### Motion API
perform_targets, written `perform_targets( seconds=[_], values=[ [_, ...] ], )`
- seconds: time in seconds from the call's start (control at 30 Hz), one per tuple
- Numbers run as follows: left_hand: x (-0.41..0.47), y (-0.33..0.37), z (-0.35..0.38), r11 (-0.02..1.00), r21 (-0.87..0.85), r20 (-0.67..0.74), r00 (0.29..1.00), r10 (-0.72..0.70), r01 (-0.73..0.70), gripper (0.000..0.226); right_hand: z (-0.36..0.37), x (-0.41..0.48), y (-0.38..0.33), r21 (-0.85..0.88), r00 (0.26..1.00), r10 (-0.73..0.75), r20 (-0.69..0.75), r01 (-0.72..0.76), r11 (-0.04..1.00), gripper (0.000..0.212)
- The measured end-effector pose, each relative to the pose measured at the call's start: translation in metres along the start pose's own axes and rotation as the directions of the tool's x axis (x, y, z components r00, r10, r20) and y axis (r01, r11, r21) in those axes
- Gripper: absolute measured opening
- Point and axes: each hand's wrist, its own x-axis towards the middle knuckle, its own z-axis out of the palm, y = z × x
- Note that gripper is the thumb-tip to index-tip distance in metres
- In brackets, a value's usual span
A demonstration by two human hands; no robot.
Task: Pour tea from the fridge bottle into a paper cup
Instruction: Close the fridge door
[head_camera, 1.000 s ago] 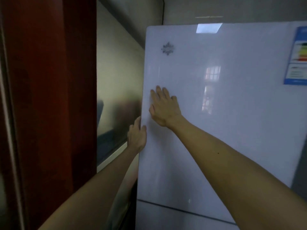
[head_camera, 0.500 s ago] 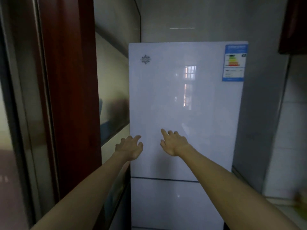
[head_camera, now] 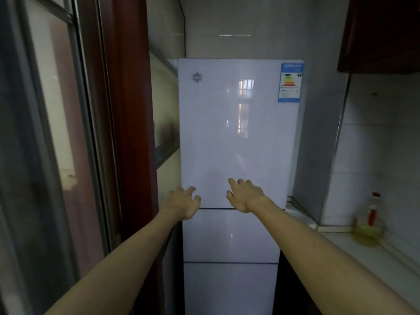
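I see the fridge [head_camera: 238, 137] straight ahead, a tall white slab with a glossy, glass-smooth front that mirrors a bright window. Thin dark seams split it into three flat doors, all closed, so what it holds is hidden from me. A small snowflake emblem [head_camera: 197, 77] sits at the upper door's top left and a blue energy label [head_camera: 291, 82] at its top right. The fridge stands in a narrow recess: a dark red, polished wooden frame [head_camera: 131, 110] and a glazed panel [head_camera: 45, 133] crowd the left, and a grey wall corner closes the right. A pale counter [head_camera: 363, 255] runs along white tiles on the right, carrying a clear bottle [head_camera: 368, 226] with a red cap and yellowish liquid, under a dark wall cabinet [head_camera: 381, 32]. Both bare forearms reach forward. My left hand [head_camera: 181, 204] is at the upper door's lower left corner, fingers loosely clawed, gripping nothing. My right hand [head_camera: 245, 196] is near that door's bottom edge, fingers spread and relaxed, empty. Whether either touches the door I cannot tell.
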Motion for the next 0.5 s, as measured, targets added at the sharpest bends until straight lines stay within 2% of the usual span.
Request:
perform_targets(
  seconds=[0.5],
  values=[
    [-0.123, 0.051, -0.028, 0.999, 0.046, -0.086, 0.996, -0.001, 0.005, 0.054, -0.038, -0.140, 0.013, -0.013, 0.999, -0.005, -0.046, 0.004, 1.000, 0.054]
  ],
)
